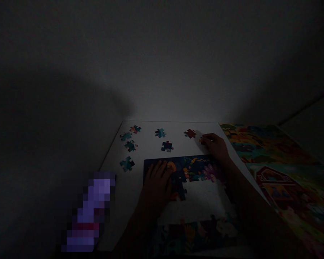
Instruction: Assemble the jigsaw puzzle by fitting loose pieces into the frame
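A partly assembled jigsaw puzzle (pixel 190 167) lies on a white tabletop, its dark sea-like picture ringing a bare white gap. My left hand (pixel 158 180) rests flat on the puzzle's upper left part, fingers spread. Beyond the puzzle's upper right, my right hand (pixel 215 144) pinches a small orange-brown puzzle piece (pixel 202 140), partly covered by the fingers. Just left of it lies a loose reddish-brown piece (pixel 190 133). A dark blue piece (pixel 167 146) and a teal piece (pixel 160 133) are farther left.
Several loose teal pieces (pixel 127 163) lie along the table's left side. Two colourful picture sheets, one with a red barn (pixel 277 183), are on the right. A pale wall (pixel 167 82) stands behind the table. A pixelated purple patch (pixel 89 212) hides something at lower left. The light is dim.
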Action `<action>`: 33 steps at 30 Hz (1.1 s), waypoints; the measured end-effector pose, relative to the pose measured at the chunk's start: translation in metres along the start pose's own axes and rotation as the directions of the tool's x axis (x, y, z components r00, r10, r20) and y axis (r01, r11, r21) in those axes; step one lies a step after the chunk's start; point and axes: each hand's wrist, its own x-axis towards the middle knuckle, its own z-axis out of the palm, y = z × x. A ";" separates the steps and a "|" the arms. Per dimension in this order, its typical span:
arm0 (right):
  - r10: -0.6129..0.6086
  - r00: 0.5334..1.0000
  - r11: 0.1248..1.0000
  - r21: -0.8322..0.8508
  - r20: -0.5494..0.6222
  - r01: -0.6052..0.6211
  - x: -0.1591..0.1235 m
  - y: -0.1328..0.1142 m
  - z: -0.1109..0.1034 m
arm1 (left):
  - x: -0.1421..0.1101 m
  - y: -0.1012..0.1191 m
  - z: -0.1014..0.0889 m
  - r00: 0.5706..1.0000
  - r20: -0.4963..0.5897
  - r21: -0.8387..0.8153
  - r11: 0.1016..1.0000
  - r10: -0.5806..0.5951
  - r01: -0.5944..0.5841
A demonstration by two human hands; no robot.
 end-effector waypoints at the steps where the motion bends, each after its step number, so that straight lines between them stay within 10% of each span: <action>1: -0.003 1.000 1.000 -0.004 -0.001 0.003 0.000 0.000 0.000 | 0.000 0.000 -0.001 1.000 -0.001 -0.009 1.000 0.001 -0.001; 24: 0.021 1.000 0.996 -0.085 -0.005 -0.021 -0.001 -0.002 0.001 | -0.004 -0.006 0.008 0.996 -0.080 -0.003 1.000 0.029 -0.029; 33: 0.000 1.000 1.000 -0.019 -0.001 0.000 -0.001 -0.003 0.001 | -0.001 0.006 -0.037 0.920 -0.337 -0.026 0.974 0.202 -0.224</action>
